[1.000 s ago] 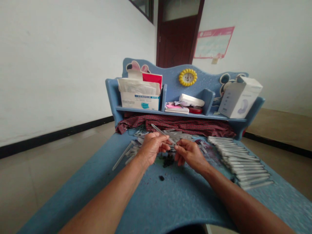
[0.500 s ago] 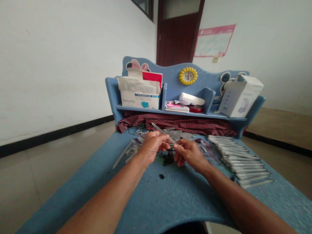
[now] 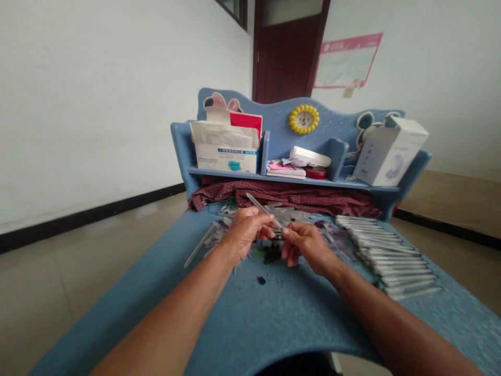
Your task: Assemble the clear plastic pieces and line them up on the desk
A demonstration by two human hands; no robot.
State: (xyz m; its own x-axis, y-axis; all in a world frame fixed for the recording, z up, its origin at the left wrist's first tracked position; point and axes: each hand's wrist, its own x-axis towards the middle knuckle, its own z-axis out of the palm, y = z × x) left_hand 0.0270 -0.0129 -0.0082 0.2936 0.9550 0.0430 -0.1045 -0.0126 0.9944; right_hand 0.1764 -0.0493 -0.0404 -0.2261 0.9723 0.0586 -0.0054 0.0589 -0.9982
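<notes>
My left hand [image 3: 247,231] is closed around a clear pen barrel [image 3: 256,202], which slants from upper left down to the right. At the barrel's lower end my right hand [image 3: 307,244] pinches with thumb and fingers; any small part between those fingertips is hidden. Below the hands lies a heap of small black parts [image 3: 272,254], and one black piece [image 3: 261,280] sits apart nearer me. Loose translucent barrels [image 3: 199,245] are strewn to the left, with more of them behind my hands. On the right, several pens [image 3: 395,261] with dark ends lie side by side in a row.
The blue desk [image 3: 250,324] has a raised shelf at its back. On it stand a mask box [image 3: 227,156], papers with a red tin [image 3: 315,173], and a white box [image 3: 387,154]. A checked red cloth [image 3: 289,196] lies along the shelf's foot.
The camera view has shifted slightly. Both hands keep nearly the same hold on the barrel, with the right fingers a little differently set at its lower end.
</notes>
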